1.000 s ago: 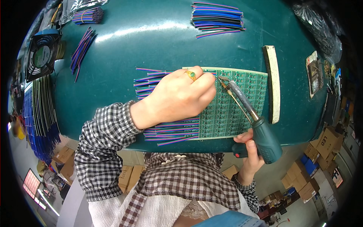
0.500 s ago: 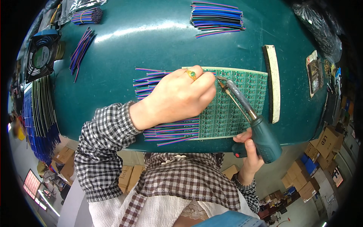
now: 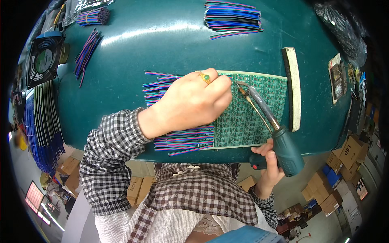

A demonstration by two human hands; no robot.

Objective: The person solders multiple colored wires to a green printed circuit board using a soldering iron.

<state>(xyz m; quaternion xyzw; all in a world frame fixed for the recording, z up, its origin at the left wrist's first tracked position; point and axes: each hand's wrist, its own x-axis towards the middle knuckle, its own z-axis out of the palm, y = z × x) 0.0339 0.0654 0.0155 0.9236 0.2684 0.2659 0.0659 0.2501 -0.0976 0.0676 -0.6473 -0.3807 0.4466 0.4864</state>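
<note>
A green circuit board panel (image 3: 257, 115) with rows of small repeated boards lies on the bench. Multicoloured wires (image 3: 182, 139) stick out from its left side. Across the panel's upper left, my left hand (image 3: 190, 103), a green-stoned ring on one finger, is closed in a pinch on a wire whose end shows just beyond the fingertips. My right hand (image 3: 270, 172) grips a dark green soldering gun (image 3: 287, 152) at the panel's lower right. Its bent tip and thin feed tube point up-left, a little right of my left fingertips. My palm hides the middle wires.
A white strip (image 3: 296, 91) stands right of the panel. Wire bundles (image 3: 233, 19) lie at the far side, with more wires (image 3: 87, 54) at the left. A fan (image 3: 43, 60) sits at the left edge; wires (image 3: 42, 125) hang below it. A small metal-topped box (image 3: 337, 79) is at right.
The soldering gun has shifted slightly right and down, its tip drawing away from my left fingertips. My left hand stays nearly in place.
</note>
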